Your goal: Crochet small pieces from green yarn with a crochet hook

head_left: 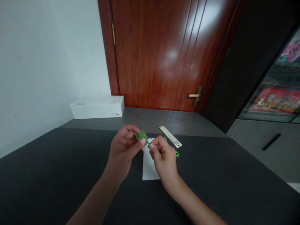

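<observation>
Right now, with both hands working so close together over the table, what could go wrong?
The green crocheted piece is held only by the fingertips of the left hand, so it might slip. The thin green strand running to the right hand could snag or pull loose. The small green plastic item lies right beside the right hand and might get knocked aside.

No legible text anywhere.

Probably a white cardboard box (96,107)
</observation>
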A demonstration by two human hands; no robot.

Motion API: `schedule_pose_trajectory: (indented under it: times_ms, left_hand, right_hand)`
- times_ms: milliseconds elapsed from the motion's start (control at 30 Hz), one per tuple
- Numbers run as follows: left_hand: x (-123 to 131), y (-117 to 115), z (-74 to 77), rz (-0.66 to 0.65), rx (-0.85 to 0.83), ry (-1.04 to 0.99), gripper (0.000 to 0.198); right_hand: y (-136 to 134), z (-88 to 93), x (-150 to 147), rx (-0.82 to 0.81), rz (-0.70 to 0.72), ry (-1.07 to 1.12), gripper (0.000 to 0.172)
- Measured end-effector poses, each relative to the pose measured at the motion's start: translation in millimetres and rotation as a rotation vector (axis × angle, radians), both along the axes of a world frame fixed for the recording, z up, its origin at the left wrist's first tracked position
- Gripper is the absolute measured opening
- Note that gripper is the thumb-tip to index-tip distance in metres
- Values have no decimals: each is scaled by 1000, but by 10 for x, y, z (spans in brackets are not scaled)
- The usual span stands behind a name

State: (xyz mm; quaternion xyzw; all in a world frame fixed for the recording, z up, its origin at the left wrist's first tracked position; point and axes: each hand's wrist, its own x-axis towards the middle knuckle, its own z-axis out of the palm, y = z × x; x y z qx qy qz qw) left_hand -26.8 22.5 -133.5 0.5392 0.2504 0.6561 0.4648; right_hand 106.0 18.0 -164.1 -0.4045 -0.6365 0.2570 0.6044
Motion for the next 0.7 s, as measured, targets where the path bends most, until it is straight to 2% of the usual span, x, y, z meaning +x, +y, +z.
schedule_pose_trajectory:
  times_ms: [467,567,700]
  left_hand:
    - [1,18,-17,-32,-5,18,27]
    - [10,-1,20,-33,-44,27,25]
    - [25,-21,82,-46,-108,25,13]
  right_hand:
    - [23,12,25,48,-34,-32,22]
    - [6,59,38,39,28,-8,22]
    - [-16,109,43,4,146,50,24]
